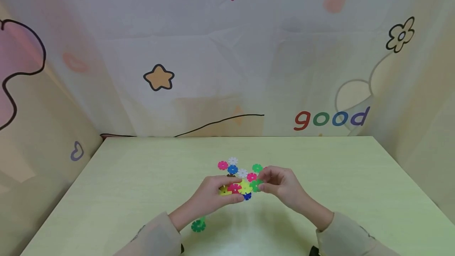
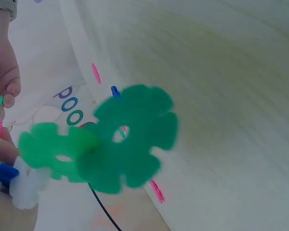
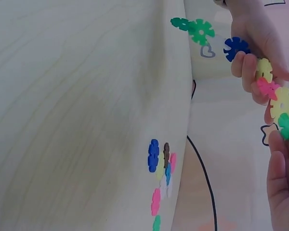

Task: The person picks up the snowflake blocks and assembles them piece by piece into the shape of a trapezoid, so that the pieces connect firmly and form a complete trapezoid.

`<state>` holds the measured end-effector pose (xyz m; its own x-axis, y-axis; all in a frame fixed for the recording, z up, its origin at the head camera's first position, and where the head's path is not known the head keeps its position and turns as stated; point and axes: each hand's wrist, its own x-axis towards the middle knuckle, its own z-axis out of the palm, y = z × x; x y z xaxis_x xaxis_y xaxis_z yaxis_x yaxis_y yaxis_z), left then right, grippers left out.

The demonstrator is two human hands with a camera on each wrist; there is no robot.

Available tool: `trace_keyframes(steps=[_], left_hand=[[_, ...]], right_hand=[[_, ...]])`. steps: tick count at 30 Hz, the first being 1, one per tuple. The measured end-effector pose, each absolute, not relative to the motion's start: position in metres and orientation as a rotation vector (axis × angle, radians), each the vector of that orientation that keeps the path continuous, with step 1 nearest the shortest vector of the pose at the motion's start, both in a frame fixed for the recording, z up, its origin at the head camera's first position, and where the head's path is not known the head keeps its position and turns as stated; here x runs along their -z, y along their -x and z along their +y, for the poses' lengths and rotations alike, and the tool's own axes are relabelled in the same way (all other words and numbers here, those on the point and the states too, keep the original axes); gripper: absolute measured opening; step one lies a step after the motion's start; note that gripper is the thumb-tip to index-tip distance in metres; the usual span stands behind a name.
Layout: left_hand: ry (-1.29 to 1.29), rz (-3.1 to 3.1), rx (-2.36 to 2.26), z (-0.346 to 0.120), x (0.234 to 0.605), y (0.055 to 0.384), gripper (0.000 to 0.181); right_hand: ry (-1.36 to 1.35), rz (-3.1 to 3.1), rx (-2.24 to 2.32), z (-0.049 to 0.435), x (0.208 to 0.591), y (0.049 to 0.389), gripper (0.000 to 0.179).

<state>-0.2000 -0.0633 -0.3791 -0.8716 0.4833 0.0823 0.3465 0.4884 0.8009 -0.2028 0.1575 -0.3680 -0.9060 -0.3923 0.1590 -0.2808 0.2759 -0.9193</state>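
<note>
My left hand point(image 1: 217, 192) grips a chain of flower-shaped interlocking discs between thumb and fingers. A pink disc point(image 3: 267, 88) and a yellow disc point(image 3: 282, 103) show along the chain, and a green disc point(image 3: 288, 126) forms its right end. Thumb and fingertips of my right hand point(image 1: 284, 187) pinch that green end disc. Toward the other end come a blue disc point(image 3: 236, 48), a white disc point(image 2: 28, 185), a light green disc point(image 2: 50, 149) and a dark green disc point(image 2: 135, 137). The left palm and fingers hide part of the chain.
Loose discs lie on the pale table point(image 1: 142, 169) around and beyond the hands, among them a pink disc point(image 1: 222, 165), a light blue disc point(image 1: 232, 169) and a dark blue disc point(image 3: 153, 155). A printed curtain point(image 1: 199, 50) stands behind the table.
</note>
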Motion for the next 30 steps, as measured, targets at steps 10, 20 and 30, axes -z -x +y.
trace_keyframes(steps=[10,20,30], left_hand=[[-0.782,2.599,-1.321,-0.060,0.380,0.197,0.038],[-0.788,2.617,-1.374,-0.062,0.383,0.193,0.035],[-0.813,2.650,-1.285,-0.065,0.384,0.194,0.037]], right_hand=[[0.673,2.451,1.660,0.156,0.361,0.191,0.021],[0.648,2.423,1.716,0.149,0.364,0.187,0.014],[0.681,2.435,1.644,0.145,0.367,0.192,0.017]])
